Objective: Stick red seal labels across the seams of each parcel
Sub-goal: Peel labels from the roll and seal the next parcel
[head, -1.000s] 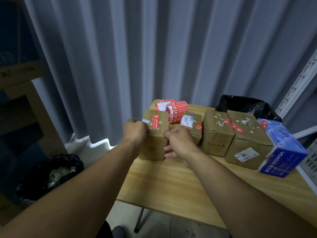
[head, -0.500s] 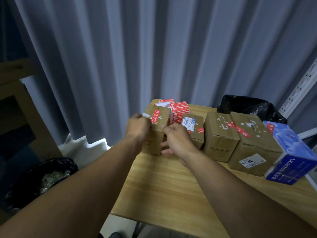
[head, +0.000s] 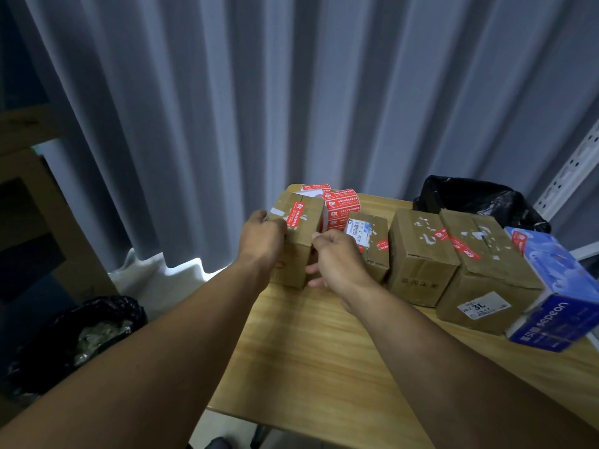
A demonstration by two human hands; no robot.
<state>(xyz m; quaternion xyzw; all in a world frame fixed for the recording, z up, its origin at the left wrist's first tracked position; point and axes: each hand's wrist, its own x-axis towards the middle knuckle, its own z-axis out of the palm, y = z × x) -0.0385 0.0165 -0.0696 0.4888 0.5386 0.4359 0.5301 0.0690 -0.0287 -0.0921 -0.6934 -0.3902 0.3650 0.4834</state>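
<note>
Both hands stay on the leftmost parcel (head: 311, 210) at the far-left corner of the table (head: 308, 351); left hand (head: 262, 243) grips its top edge; right hand (head: 340, 267) curls alongside, grip unclear; red seal label (head: 296, 215) crosses its seam; rightward, a carton (head: 483, 277) reads "3L", a blue pack (head: 557, 303) "sepeon".

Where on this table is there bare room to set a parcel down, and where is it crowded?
Free: the near half of the table, bare wood between the parcel row and the front edge, crossed by the right forearm. Crowded: the far edge, with the held parcel, label rolls, small parcel, middle parcel, big parcel and blue box packed together.
</note>
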